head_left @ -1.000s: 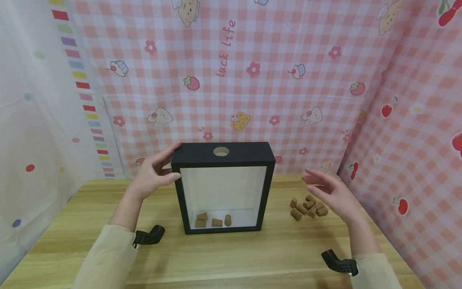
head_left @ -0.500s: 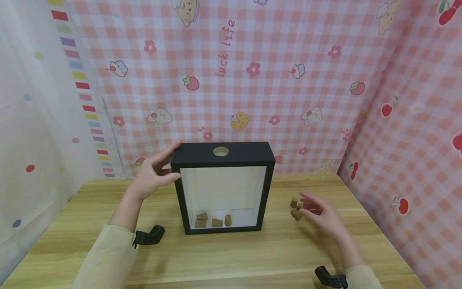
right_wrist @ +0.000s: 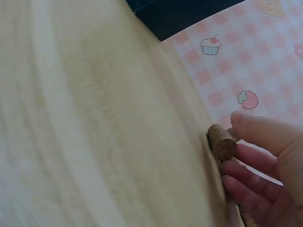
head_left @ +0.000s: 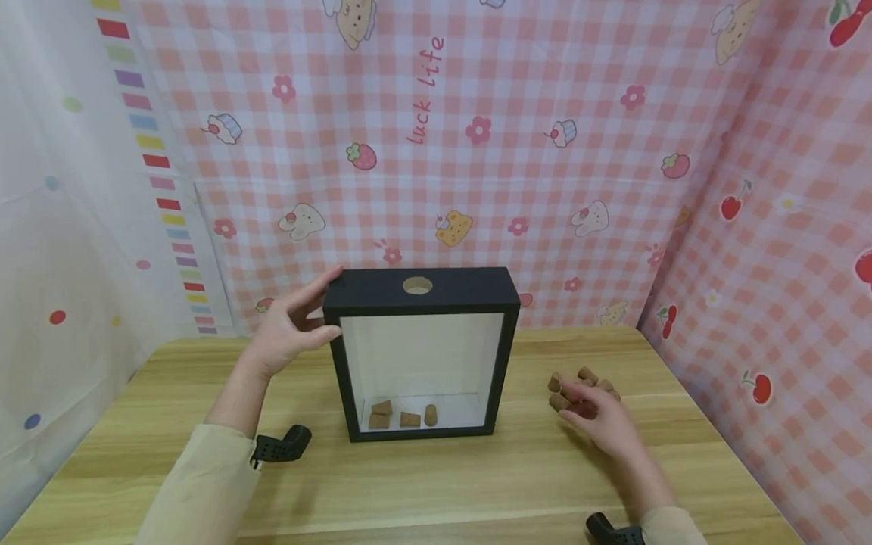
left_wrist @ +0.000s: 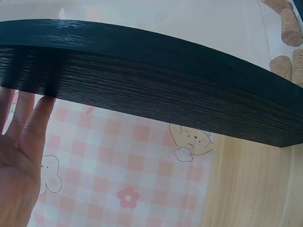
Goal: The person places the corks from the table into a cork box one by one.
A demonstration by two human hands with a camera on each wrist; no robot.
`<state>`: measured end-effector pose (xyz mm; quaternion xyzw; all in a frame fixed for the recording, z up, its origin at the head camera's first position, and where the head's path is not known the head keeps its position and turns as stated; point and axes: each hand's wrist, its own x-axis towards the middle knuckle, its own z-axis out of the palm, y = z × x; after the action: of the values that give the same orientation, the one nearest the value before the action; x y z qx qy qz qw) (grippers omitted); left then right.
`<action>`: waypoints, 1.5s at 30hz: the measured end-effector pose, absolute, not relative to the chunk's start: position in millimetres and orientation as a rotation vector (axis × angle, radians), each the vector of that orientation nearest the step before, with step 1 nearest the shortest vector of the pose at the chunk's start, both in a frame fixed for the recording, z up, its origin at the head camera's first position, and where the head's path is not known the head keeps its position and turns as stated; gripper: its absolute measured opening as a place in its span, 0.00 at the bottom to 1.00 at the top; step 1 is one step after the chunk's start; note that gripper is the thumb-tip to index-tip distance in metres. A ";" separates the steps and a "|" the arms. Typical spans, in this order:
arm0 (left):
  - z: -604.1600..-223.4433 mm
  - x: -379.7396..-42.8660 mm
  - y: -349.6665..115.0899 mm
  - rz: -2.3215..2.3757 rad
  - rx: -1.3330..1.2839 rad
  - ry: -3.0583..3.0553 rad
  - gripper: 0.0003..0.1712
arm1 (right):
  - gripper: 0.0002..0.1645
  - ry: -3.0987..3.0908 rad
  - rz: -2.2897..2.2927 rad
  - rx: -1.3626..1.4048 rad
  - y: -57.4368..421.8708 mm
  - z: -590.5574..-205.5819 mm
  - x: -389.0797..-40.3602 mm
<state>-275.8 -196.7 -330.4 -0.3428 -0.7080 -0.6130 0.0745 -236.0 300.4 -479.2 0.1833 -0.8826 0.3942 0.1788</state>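
A black shadow-box frame (head_left: pixel 470 288) stands upright on the table, with a round hole in its top and a see-through front. Several corks (head_left: pixel 410 419) lie inside along its bottom. My left hand (head_left: pixel 284 333) holds the frame's upper left side, thumb at the front edge and fingers reaching to the back edge. In the left wrist view, the fingertips (left_wrist: pixel 47 100) meet the frame's dark side. My right hand (head_left: pixel 602 424) is low over a pile of loose corks (head_left: pixel 587 375), thumb and fingers apart. One cork (right_wrist: pixel 221 143) sits right by those fingers in the right wrist view.
The wood-grain table (head_left: pixel 436 492) carries the frame at its middle and the loose corks to the right. Pink checked cloth (head_left: pixel 518 174) hangs behind and on the right. A white dotted cloth (head_left: pixel 75 227) hangs on the left.
My right hand has come down and leftward from above the corks, and its fingers are now among them. The left hand and the frame have stayed in place.
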 end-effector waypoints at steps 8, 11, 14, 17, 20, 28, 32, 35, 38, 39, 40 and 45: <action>-330.4 -276.3 -196.2 -1.826 -1.016 -2.138 0.45 | 0.23 -2.573 0.979 0.418 297.7 -482.7 -235.5; -330.2 -275.9 -196.3 -1.821 -1.019 -2.136 0.44 | 0.22 -2.581 0.925 0.389 295.2 -482.7 -235.1; -330.3 -275.9 -196.4 -1.819 -1.020 -2.133 0.45 | 0.21 -2.580 0.888 0.375 293.3 -483.2 -235.4; -330.9 -276.2 -196.8 -1.813 -1.021 -2.137 0.45 | 0.19 -2.582 0.855 0.355 291.9 -484.6 -235.7; -331.6 -276.2 -196.8 -1.811 -1.018 -2.141 0.45 | 0.18 -2.582 0.841 0.336 290.6 -486.7 -236.2; -331.7 -274.9 -197.4 -1.819 -1.016 -2.137 0.45 | 0.17 -2.595 0.888 0.312 289.2 -489.0 -233.7; -331.2 -274.7 -197.4 -1.820 -1.013 -2.135 0.45 | 0.17 -2.593 0.977 0.317 290.3 -489.2 -230.1; -330.8 -274.6 -197.3 -1.818 -1.011 -2.134 0.45 | 0.17 -2.583 1.056 0.329 291.9 -488.6 -227.2; -330.4 -274.5 -197.1 -1.821 -1.011 -2.135 0.45 | 0.17 -2.571 1.141 0.340 293.3 -486.6 -223.9; -330.4 -274.4 -197.0 -1.820 -1.012 -2.135 0.45 | 0.17 -2.566 1.169 0.345 293.5 -485.2 -222.8; -330.4 -274.5 -197.0 -1.822 -1.014 -2.135 0.45 | 0.17 -2.559 1.201 0.350 293.7 -483.5 -221.8; -330.9 -275.1 -196.9 -1.816 -1.018 -2.135 0.45 | 0.18 -2.514 1.320 0.372 293.2 -467.7 -218.9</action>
<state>-275.1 -196.9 -330.9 -0.3403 -0.7137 -0.6071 0.0796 -218.9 293.2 -467.7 0.1285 -0.8694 0.4566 0.1384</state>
